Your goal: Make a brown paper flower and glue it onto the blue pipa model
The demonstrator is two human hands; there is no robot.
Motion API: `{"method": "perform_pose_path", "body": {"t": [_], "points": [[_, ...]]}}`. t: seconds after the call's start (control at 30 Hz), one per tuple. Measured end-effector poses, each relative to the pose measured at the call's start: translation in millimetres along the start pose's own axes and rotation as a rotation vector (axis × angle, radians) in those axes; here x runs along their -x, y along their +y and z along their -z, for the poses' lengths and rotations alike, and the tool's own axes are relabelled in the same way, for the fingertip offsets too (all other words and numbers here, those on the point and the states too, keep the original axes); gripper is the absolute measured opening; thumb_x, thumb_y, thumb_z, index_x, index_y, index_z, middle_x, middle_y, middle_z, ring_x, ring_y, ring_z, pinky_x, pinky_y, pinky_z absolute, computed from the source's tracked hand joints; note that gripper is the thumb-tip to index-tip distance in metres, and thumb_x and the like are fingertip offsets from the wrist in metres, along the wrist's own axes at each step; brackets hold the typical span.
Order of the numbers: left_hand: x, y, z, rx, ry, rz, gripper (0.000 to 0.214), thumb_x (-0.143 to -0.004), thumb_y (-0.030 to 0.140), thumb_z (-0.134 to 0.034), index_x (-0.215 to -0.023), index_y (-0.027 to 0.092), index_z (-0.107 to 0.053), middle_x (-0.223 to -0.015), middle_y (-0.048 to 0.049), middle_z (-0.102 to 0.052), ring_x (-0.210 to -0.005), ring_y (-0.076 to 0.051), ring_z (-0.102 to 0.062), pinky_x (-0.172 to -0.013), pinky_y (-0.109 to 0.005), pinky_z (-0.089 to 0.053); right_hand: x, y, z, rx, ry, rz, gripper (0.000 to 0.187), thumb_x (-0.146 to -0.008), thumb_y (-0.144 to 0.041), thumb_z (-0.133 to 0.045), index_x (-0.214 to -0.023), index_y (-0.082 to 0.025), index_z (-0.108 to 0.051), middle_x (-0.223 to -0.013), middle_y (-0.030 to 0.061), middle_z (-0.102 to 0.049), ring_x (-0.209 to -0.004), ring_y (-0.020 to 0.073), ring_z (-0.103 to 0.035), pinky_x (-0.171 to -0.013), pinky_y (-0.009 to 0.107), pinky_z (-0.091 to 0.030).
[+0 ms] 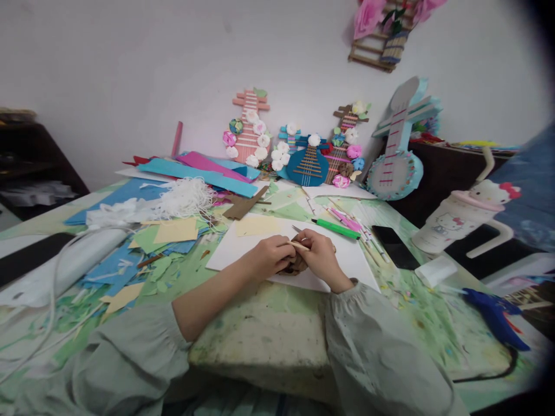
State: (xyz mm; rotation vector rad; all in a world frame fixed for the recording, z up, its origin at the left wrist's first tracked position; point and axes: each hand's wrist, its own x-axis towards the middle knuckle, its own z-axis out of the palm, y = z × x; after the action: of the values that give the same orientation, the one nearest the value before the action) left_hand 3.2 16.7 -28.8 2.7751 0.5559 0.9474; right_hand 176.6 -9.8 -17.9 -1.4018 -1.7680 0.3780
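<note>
Over a white sheet (pixel 229 255), my left hand (pixel 275 254) and my right hand (pixel 318 251) meet with fingers pinched. Between the fingertips is a small pale paper strip (pixel 299 245). Below it sits a crumpled brown paper piece (pixel 297 266), partly covered by my fingers; it looks like a paper flower. A pointed metal tip (pixel 296 229) sticks out beyond my right hand, and the rest of that tool is hidden. Close by on the sheet lies a cream paper piece (pixel 256 225). Just past my right hand rests a green marker-like tool (pixel 337 229).
Coloured paper, scraps and white string (pixel 186 199) cover the left side. Paper lutes (pixel 309 164) lean on the wall. To the right are a phone (pixel 394 247), a lidded cup (pixel 455 222) with a straw, and a blue glue gun (pixel 494 318) with a cord.
</note>
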Motion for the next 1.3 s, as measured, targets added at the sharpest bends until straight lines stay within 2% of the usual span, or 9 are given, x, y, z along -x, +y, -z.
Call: {"method": "perform_pose_path", "body": {"t": [0.13,0.23,0.3,0.43,0.53,0.63,0.8,1.1,1.3], "points": [[-2,12,2.9,-0.19,-0.034,-0.11,0.03,-0.092,0.016,-0.035,-0.07,0.016,-0.055,-0.077,-0.0079,-0.058,-0.073,-0.018,-0.053,-0.068,-0.03,-0.043,-2,5,-1,-0.065,0.026,-0.025,0.009,-0.075,-0.028,-0.06,-0.069,-0.022,-0.057,-0.059,-0.002,-0.066,-0.054,0.0155,-0.059,-0.053,0.024,-0.038],[-1,17,6.0,-0.144,-0.023,-0.101,0.02,-0.089,0.018,-0.042,-0.076,0.016,-0.057,-0.082,-0.0091,-0.061,-0.077,-0.018,-0.056,-0.073,-0.032,-0.045,-2,8,-1,-0.115,0.005,-0.02,0.006,-0.077,-0.028,-0.059,-0.075,-0.022,-0.058,-0.059,-0.0025,-0.065,-0.054,0.0149,-0.059,-0.052,0.023,-0.038],[0,16,7.8,0.035,0.047,0.022,0.008,-0.084,0.023,-0.053,-0.081,0.017,-0.058,-0.082,-0.0075,-0.062,-0.078,-0.018,-0.058,-0.074,-0.03,-0.046,-1,8,-1,-0.141,-0.021,0.001,0.005,-0.077,-0.026,-0.057,-0.078,-0.021,-0.058,-0.059,-0.0027,-0.065,-0.054,0.0142,-0.058,-0.052,0.023,-0.039],[-2,4,9.3,0.545,0.264,0.528,0.012,-0.079,0.025,-0.056,-0.088,0.016,-0.058,-0.087,-0.0056,-0.065,-0.071,-0.015,-0.063,-0.065,-0.027,-0.05,2,2,1,-0.204,-0.048,0.019,0.005,-0.078,-0.023,-0.054,-0.081,-0.022,-0.058,-0.061,-0.0031,-0.065,-0.056,0.0143,-0.059,-0.054,0.023,-0.041],[-4,-5,8.4,0.811,0.204,0.712,0.032,-0.068,0.018,-0.063,-0.1,0.014,-0.06,-0.108,-0.0097,-0.065,-0.07,-0.014,-0.065,-0.061,-0.026,-0.05,3,-2,3,-0.237,-0.089,0.07,0.008,-0.079,-0.021,-0.052,-0.083,-0.022,-0.06,-0.069,-0.0014,-0.068,-0.063,0.0153,-0.062,-0.061,0.025,-0.045],[-5,-7,6.8,0.898,0.103,0.668,0.031,-0.064,0.017,-0.067,-0.094,0.012,-0.065,-0.093,-0.008,-0.069,-0.07,-0.014,-0.063,-0.063,-0.025,-0.049,4,-4,3,-0.238,-0.11,0.108,0.007,-0.08,-0.023,-0.053,-0.082,-0.022,-0.06,-0.075,-0.0002,-0.07,-0.068,0.0156,-0.064,-0.065,0.025,-0.046],[-4,-6,5.8,0.808,0.167,0.752,0.013,-0.061,0.019,-0.07,-0.069,0.013,-0.062,-0.06,0.0016,-0.061,-0.057,-0.01,-0.055,-0.055,-0.021,-0.042,3,-4,1,-0.145,-0.047,0.094,0.006,-0.078,-0.025,-0.058,-0.078,-0.021,-0.061,-0.064,-0.002,-0.069,-0.06,0.0143,-0.061,-0.061,0.023,-0.042],[-4,-6,10.1,0.892,0.117,0.808,0.021,-0.058,0.027,-0.073,-0.067,0.011,-0.062,-0.063,-0.0019,-0.065,-0.057,-0.01,-0.056,-0.056,-0.022,-0.042,-3,2,8,-0.307,-0.242,-0.005,0.011,-0.069,-0.028,-0.061,-0.076,-0.018,-0.06,-0.06,-0.0014,-0.065,-0.054,0.013,-0.056,-0.05,0.022,-0.038],[-6,-5,12.7,0.725,0.226,0.792,0.016,-0.057,0.022,-0.069,-0.059,0.013,-0.056,-0.056,0.002,-0.057,-0.051,-0.009,-0.05,-0.048,-0.02,-0.036,1,-3,2,-0.239,-0.066,-0.039,0.007,-0.068,-0.021,-0.057,-0.074,-0.019,-0.06,-0.054,-0.0038,-0.061,-0.048,0.0115,-0.052,-0.048,0.021,-0.035]]}}
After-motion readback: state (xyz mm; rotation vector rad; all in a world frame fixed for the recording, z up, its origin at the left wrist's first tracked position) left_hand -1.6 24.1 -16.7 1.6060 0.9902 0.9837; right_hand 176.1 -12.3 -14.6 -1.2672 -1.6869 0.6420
